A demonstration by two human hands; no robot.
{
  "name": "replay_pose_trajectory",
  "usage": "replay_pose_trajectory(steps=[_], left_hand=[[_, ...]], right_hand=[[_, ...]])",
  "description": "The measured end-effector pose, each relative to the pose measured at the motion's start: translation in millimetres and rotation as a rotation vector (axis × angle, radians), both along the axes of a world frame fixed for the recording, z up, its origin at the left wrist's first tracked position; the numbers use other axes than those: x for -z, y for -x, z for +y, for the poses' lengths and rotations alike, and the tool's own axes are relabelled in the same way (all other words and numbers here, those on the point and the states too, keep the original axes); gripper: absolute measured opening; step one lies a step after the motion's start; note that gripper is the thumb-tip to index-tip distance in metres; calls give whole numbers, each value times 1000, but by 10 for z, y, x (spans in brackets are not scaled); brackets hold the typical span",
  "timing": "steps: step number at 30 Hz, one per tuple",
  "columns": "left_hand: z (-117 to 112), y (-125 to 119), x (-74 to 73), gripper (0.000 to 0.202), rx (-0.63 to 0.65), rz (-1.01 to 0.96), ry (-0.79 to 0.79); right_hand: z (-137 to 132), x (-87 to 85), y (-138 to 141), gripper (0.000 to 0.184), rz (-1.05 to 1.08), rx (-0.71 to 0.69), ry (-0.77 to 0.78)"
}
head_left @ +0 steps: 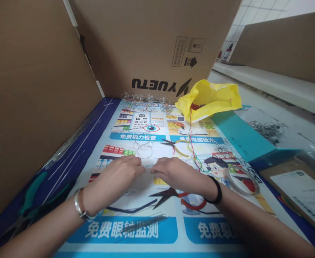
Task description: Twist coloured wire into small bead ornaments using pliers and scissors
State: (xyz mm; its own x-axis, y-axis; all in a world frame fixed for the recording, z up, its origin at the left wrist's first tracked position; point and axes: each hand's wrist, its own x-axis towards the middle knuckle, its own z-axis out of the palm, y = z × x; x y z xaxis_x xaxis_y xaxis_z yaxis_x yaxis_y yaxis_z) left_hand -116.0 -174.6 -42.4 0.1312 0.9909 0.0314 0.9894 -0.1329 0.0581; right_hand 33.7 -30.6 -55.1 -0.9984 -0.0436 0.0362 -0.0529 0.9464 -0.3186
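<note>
My left hand (126, 171) and my right hand (175, 172) meet low over the printed sheet, fingertips pinched and a small gap apart. A faint thin wire (144, 157) curls up in a loop just beyond the fingers and seems to run between them; its ends are hidden. Beyond the right hand lie yellow-handled pliers (176, 145), jaws to the left. Scissors with orange-red handles (173, 196) rest open below the right hand. A bundle of thin dark wires (145, 224) lies nearer to me. Red, green and yellow strands (192, 139) trail past the right wrist.
A cardboard box (136, 43) walls off the back and left. Tangled wire pieces (146, 102) line its foot. A yellow bag (214, 100), a teal box flap (243, 139) and a tape roll (242, 180) are at right. Green-handled pliers (35, 190) lie left.
</note>
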Motion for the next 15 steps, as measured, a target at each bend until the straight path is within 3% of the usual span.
replay_pose_trajectory(steps=[5,15], left_hand=[[52,-103,60,11,22,137,-24],[68,-132,136,14,-48,123,-5]], right_hand=[[-50,92,-18,16,-33,64,-211],[-79,132,14,18,-28,188,-209]])
